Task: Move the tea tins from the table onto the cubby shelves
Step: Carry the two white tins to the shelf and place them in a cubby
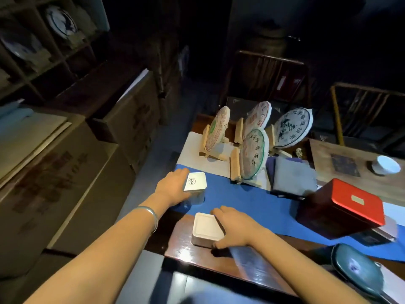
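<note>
Silver metal meets both palms at the near left corner of the table (186, 249). The left hand (172, 188) is cupped around the left side of the far silver tin (195, 183), thumb along its near edge and fingers curled round the far corner, so the tin sits in the crook of a half-closed grasp. A silver bangle (151, 217) rings that wrist. The right hand (233, 224) wraps the right side of the near silver tin (207, 229), fingers over its far edge and thumb pressed to the near right corner, closed enough to pinch the tin between them.

Both tins stand upright on their bases. The far one shows a lid with a small round mark and sits on the blue runner (247, 202); its corners are turned a little off the table edge. The near one has a plain lid with a raised rim and rests on bare dark wood just in front of the runner, its slightly longer side running away from the viewer. The two tins are near each other, not touching, the far one to the left and beyond.

A red-lidded tin (350, 205) stands well to the right of the right hand. Beyond the runner, wrapped tea cakes (254, 153) lean on wooden stands. The cubby shelves (43, 53) rise at the upper left, holding blue-and-white plates, well apart from both hands.
</note>
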{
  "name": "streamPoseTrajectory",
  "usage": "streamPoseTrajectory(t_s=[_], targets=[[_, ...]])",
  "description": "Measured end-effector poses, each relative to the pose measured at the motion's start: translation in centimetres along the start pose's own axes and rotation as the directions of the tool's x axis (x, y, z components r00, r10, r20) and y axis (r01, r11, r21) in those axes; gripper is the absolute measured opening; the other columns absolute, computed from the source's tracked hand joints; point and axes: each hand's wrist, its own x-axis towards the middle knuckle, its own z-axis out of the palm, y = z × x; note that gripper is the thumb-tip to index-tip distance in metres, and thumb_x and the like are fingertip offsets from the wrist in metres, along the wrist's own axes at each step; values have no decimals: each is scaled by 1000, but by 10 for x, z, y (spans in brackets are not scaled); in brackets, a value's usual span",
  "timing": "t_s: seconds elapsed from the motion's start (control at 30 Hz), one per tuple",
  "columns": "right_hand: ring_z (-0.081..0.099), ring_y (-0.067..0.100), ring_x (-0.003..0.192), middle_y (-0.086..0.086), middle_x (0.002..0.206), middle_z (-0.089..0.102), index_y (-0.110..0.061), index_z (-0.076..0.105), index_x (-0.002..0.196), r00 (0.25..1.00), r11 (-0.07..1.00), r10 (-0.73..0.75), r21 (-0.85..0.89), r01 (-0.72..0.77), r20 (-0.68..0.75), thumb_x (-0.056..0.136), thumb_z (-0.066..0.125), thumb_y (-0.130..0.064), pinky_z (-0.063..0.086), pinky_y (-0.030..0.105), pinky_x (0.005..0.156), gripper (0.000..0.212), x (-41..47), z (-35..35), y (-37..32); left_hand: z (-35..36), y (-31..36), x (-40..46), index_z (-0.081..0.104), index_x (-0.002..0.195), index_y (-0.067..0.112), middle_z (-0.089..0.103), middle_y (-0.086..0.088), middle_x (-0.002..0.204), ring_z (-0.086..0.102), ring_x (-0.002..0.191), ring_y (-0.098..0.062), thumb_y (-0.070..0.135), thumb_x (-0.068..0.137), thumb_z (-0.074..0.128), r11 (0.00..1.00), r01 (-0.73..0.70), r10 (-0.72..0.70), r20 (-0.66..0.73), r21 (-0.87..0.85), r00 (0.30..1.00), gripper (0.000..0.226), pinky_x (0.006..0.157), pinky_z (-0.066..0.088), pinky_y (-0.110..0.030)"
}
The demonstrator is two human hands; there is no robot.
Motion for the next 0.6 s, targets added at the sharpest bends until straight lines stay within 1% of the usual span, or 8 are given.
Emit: streamPoseTrajectory(t_s=[0.1, 0.17, 0.3, 0.37, 0.4, 0.47, 0.5, 0.6], targets=[[51, 25, 94, 7, 105, 51, -16, 42, 107, 999, 997, -29, 72, 30, -25, 70, 71, -38, 39, 32, 64, 52, 2, 12, 2, 5, 2, 3, 41, 117, 21, 55, -8, 120, 55, 111, -27, 31, 72, 78, 997, 29, -33, -69, -66, 997, 59, 82, 52, -41], [49, 23, 92, 6, 105, 50, -17, 42, 106, 998, 992, -39, 118, 46, -55, 71, 70, -39, 37, 32, 64, 51, 2, 17, 4, 7, 1, 3, 42, 115, 20, 55, -8, 118, 55, 109, -28, 31, 71, 79, 998, 21, -27, -86, -65, 996, 59, 80, 50, -40], [45, 19, 84, 5, 102, 50, -19, 40, 101, 995, 987, -65, 142, 75, -74, 69, 69, -43, 35, 30, 63, 50, 1, 16, 8, 5, 2, -2, 41, 113, 23, 56, -6, 118, 54, 109, -25, 35, 69, 81, 997, 49, -53, -79, -57, 995, 61, 77, 46, -33], [45, 18, 82, 4, 101, 51, -20, 39, 99, 995, 982, -76, 170, 86, -66, 67, 66, -49, 36, 31, 62, 51, 1, 10, 10, 3, 4, -7, 41, 112, 22, 56, -6, 118, 55, 109, -25, 34, 69, 81, 995, 76, -80, -57, -61, 995, 60, 82, 49, -37], [47, 19, 84, 5, 102, 52, -19, 41, 100, 995, 980, -80, 177, 90, -63, 67, 66, -50, 40, 33, 64, 51, 1, 6, 12, 0, 4, -10, 41, 113, 22, 56, -6, 119, 55, 109, -25, 34, 69, 81, 995, 85, -87, -41, -55, 995, 60, 85, 50, -40], [52, 22, 90, 6, 103, 53, -18, 43, 104, 995, 981, -86, 169, 94, -57, 70, 68, -45, 47, 37, 72, 50, 1, -5, 16, -5, 3, -19, 41, 115, 20, 55, -6, 120, 54, 110, -26, 33, 71, 79, 994, 98, -99, -17, -42, 995, 59, 88, 49, -44], [52, 23, 92, 5, 103, 53, -18, 43, 104, 994, 981, -93, 167, 101, -54, 71, 68, -44, 48, 38, 73, 48, 2, -11, 18, -8, 1, -25, 42, 115, 20, 55, -7, 121, 54, 110, -27, 33, 72, 79, 993, 106, -107, -8, -46, 994, 59, 89, 48, -45], [47, 16, 84, -4, 90, 46, -25, 40, 95, 989, 973, -134, 180, 143, -62, 69, 67, -53, 39, 29, 64, 46, 3, -34, 21, -22, -9, -45, 42, 114, 17, 55, -7, 118, 54, 107, -26, 33, 71, 81, 985, 142, -143, -2, -102, 990, 60, 88, 48, -43]])
